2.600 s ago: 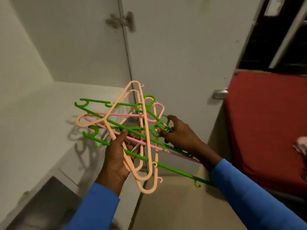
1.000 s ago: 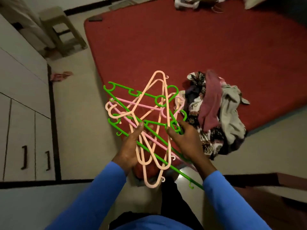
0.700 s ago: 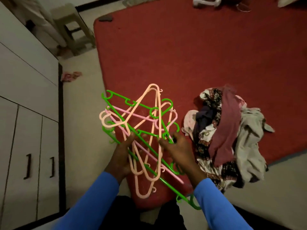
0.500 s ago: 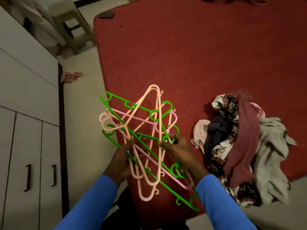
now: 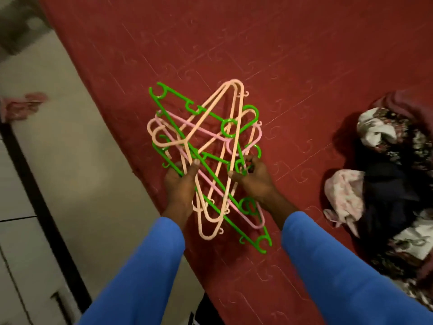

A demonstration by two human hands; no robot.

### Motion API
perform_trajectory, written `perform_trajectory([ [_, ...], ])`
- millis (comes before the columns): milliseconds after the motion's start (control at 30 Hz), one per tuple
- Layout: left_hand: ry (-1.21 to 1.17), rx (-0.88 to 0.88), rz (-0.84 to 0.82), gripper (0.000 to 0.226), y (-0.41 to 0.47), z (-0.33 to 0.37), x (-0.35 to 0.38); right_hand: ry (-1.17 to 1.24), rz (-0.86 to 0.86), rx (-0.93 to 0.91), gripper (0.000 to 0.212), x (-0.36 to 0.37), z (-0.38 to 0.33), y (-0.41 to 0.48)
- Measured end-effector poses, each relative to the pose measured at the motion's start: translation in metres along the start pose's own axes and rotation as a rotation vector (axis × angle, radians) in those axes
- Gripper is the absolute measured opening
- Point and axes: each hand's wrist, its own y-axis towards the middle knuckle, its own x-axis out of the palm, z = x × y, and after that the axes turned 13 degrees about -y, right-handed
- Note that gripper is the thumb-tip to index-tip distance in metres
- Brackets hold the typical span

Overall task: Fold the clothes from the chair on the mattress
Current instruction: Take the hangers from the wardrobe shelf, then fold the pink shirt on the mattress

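- Far left, pale floor point(image 5: 70, 160) with a pink scrap point(image 5: 22, 105) of cloth lying on it, well apart from the action.
- Left hand point(image 5: 179, 186) is over the mattress edge, thumb up and fingers curled round the lower bars of a tangled bunch of plastic hangers point(image 5: 206, 113). That is a firm grip.
- The bunch is green, peach and pink, fanned out, with its long axis running up and away from the wrists. It hangs in the air above the mattress, and I cannot tell whether any tip touches it.
- Right hand point(image 5: 256, 181) pinches the green hooks on the right side of the same bunch, fingers curled tight. So both hands are full and neither is free for cloth.
- The red mattress point(image 5: 304, 55) spreads under and beyond everything.
- Here is the relation that matters: the clothes point(image 5: 386, 184) sit in a crumpled heap on the mattress, off to the right of both hands and well apart from the fingers. The heap's long side runs from near to far.
- The right hand is plainly the nearer one. My read is that the hangers must be put down first, then a sideways reach rightward opens the folding.
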Motion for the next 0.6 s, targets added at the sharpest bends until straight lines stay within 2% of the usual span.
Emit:
perform_trajectory([
  [100,0.205,0.036,-0.101,0.050,0.035,-0.010,-0.002,-0.089,0.041,-0.023,0.044,0.013,0.004,0.018],
  [200,0.485,0.092,-0.206,0.058,0.052,-0.021,-0.006,-0.265,0.064,-0.066,0.052,0.017,0.012,0.025],
  [300,0.691,0.159,-0.211,0.071,0.051,-0.024,-0.004,-0.332,0.065,-0.043,0.059,0.018,0.013,0.022],
  [400,0.726,0.165,-0.164,0.090,0.028,-0.029,0.012,-0.376,0.092,-0.041,0.062,0.006,0.017,0.007],
  [533,0.797,0.204,-0.119,0.093,-0.017,-0.036,0.033,-0.362,0.168,0.017,0.056,-0.023,0.037,-0.029],
  [600,0.807,0.279,-0.157,0.090,-0.041,-0.037,0.046,-0.415,0.295,0.030,0.055,-0.046,0.053,-0.052],
])
